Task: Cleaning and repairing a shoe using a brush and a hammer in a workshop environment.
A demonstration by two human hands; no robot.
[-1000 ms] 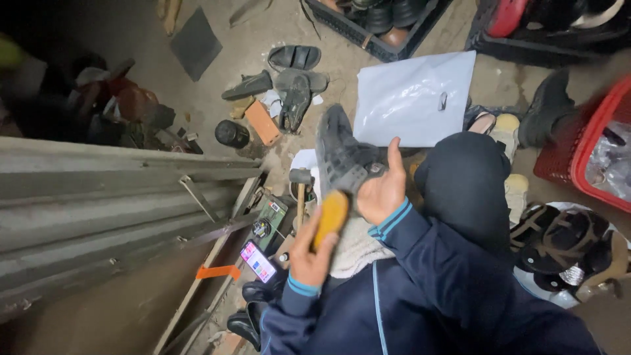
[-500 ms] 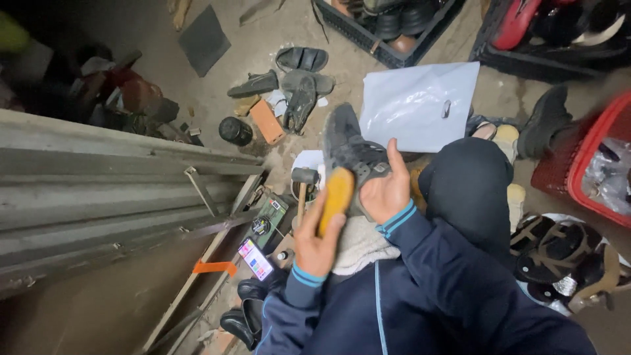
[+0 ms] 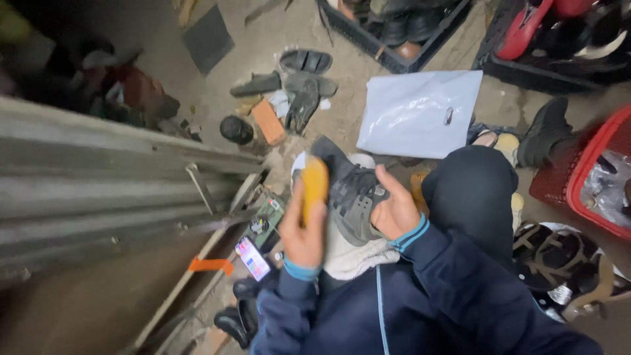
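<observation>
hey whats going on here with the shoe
A person sits on the ground among scattered footwear. Their right hand steadies a dark grey shoe on a pale cloth over their lap, while their left hand holds a yellow-orange brush-like tool against the shoe's side. A lit phone lies on the floor to the left, and a white plastic bag lies just beyond the shoe.

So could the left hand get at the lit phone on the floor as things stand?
Probably not at once: the left hand is gripping a yellow brush. The phone itself lies uncovered just below it.
</observation>
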